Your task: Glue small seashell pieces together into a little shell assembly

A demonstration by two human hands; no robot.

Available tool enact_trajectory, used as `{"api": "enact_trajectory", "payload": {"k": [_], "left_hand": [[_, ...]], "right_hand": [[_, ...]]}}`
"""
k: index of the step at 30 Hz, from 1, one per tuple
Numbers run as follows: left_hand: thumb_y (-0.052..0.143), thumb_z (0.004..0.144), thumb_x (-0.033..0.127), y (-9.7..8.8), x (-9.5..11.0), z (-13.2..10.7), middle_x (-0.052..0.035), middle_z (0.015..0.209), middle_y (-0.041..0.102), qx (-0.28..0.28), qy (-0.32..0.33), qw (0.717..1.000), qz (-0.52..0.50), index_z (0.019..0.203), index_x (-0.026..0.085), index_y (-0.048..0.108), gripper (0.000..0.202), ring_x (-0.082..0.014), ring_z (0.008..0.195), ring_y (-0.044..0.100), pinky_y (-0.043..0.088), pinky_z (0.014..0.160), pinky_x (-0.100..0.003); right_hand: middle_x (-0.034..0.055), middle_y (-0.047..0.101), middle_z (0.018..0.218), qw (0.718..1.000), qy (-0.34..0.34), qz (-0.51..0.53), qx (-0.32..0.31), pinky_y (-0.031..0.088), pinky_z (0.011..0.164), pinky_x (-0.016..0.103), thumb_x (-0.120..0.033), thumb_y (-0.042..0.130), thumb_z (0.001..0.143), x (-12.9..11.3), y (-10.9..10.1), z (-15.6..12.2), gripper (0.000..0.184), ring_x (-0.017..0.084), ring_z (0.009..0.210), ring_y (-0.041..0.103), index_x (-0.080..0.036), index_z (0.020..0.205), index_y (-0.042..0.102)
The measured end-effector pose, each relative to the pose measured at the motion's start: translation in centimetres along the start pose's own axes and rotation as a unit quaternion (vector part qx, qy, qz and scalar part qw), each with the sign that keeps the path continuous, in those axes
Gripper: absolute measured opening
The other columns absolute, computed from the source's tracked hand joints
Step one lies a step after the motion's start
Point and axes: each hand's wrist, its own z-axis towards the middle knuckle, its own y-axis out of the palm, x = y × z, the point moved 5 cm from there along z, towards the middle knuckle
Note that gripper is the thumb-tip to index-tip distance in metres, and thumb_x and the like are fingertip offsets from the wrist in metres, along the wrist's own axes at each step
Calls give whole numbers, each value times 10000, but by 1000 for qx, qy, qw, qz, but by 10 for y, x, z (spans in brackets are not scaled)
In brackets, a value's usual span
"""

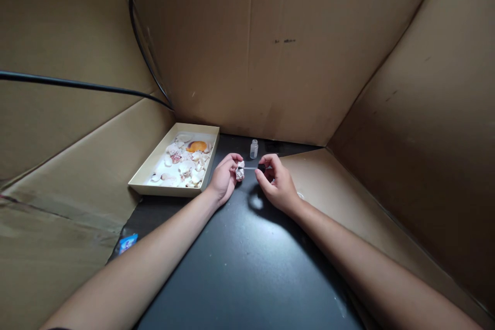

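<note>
My left hand (226, 178) is closed on a small, bumpy whitish-brown seashell (240, 170), held above the dark table. Opposite it, my right hand (276, 180) pinches the black cap (262, 167) of a brush applicator. Its thin pale stem (249, 168) points left, and the tip meets the shell's right side, or nearly so; the exact contact is too small to tell. Just beyond the hands stands a small clear bottle (253, 150), upright and without a cap.
A shallow cream box (166, 192) at the left holds many shells and an orange piece (197, 146). A blue packet (128, 243) lies by my left forearm. Cardboard walls (294, 72) enclose the dark table (232, 268). Black cables (77, 82) hang at upper left.
</note>
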Motion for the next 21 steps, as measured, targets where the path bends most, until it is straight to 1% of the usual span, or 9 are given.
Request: {"api": "enact_trajectory", "payload": {"k": [5, 11, 15, 21], "left_hand": [[492, 610, 84, 0, 1, 0, 13, 656, 461, 0, 1, 1000, 6, 782, 166, 537, 196, -79, 508, 428, 357, 456, -198], [489, 608, 85, -1, 0, 1, 13, 673, 456, 2, 0, 1000, -2, 778, 164, 539, 194, -73, 511, 419, 359, 454, -198], [493, 603, 85, -1, 0, 2, 15, 669, 446, 1, -3, 1000, -8, 777, 163, 538, 195, -73, 509, 417, 359, 449, -197], [493, 606, 89, -1, 0, 1, 16, 654, 442, 1, -6, 1000, -13, 783, 165, 537, 197, -75, 501, 416, 347, 437, -193]], "right_hand": [[-41, 502, 707, 999, -11, -20, 22, 387, 562, 240, -279, 555, 821, 0, -2, 0, 173, 107, 566, 477, -221, 942, 446], [-12, 541, 831, 1000, -5, -20, 7, 395, 553, 241, -260, 549, 821, 1, -1, -1, 174, 91, 551, 493, -219, 970, 469], [-14, 523, 807, 999, -23, -28, 21, 404, 571, 245, -205, 540, 797, -1, -2, 0, 166, 95, 550, 477, -215, 956, 498], [9, 513, 873, 997, -44, -55, 29, 417, 601, 251, -142, 511, 758, -3, -3, 1, 173, 112, 616, 493, -217, 913, 524]]}}
